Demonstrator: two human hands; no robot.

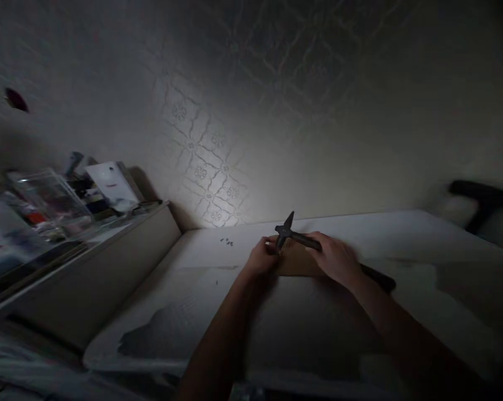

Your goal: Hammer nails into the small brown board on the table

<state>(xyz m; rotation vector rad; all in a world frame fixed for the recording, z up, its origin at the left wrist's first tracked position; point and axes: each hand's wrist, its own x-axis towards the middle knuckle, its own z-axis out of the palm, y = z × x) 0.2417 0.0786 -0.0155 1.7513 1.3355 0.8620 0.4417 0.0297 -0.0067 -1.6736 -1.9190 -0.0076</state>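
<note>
My right hand (335, 257) is wrapped around the handle of a dark hammer (285, 229), whose handle end sticks out behind the wrist. The hammer's head is over the left part of a brown board (299, 260) lying on the white table. Beside the board's left edge is my left hand (263, 256), its fingers curled in close to the lower end of the hammer head. The dim light and the hammer hide what those fingertips pinch, if anything. Several small dark pieces (227, 242), too small to name surely, lie on the table to the left.
The white table (385, 228) has a worn, grey-patched surface (159, 331) and stands against a patterned wall. On its left is a raised cabinet (109, 267) carrying a clear plastic box (57, 200), a white box (112, 181) and clutter. A dark object (483, 192) stands at the far right.
</note>
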